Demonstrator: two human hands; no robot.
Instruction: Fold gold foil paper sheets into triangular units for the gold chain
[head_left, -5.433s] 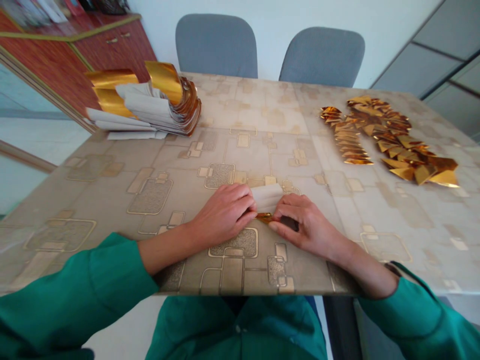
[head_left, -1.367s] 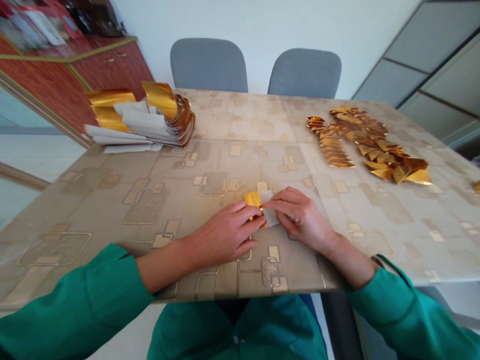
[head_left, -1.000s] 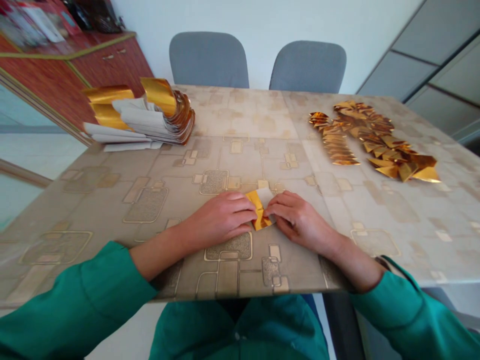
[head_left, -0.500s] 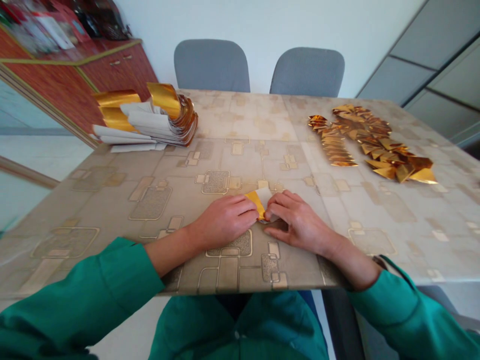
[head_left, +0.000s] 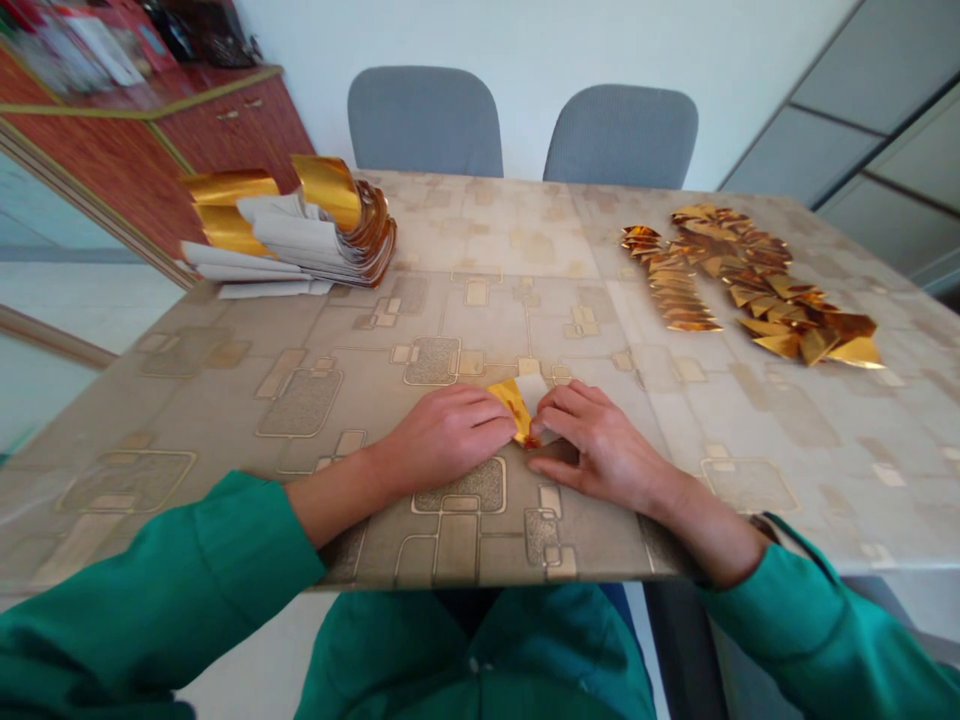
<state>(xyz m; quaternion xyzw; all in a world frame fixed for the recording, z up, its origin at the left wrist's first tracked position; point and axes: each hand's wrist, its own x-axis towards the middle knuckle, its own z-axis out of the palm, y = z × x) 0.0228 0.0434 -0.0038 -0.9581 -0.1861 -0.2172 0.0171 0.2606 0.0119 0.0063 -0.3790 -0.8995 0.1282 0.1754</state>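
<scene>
Right at the near edge of the table (head_left: 427,250), both hands were on it! A small piece of paper (head_left: 513,397), shiny gold on one side and pale on the other, sat between them, just above the patterned cover. The left hand (head_left: 459,436) had its fingers curled over the paper's left side, gripping it; its thumb was hidden. And the right hand (head_left: 596,437) — fingers bent, tips closed on the lower right corner — was grasping the same sheet, a crumpled gold fold showing at the fingertips.

Over on the far left stood a thick stack of sheets (head_left: 300,232), gold and pale, some of them curling up at the top. Across on the right lay folded gold pieces (head_left: 761,258), packed in a long bent row, with a shorter row (head_left: 682,295) tucked just beside it. Two grey chairs (head_left: 425,122) faced the person from the far side. Up on the reddish cabinet (head_left: 240,130), packets (head_left: 105,45) crowded together — any print on them too blurred to read.
</scene>
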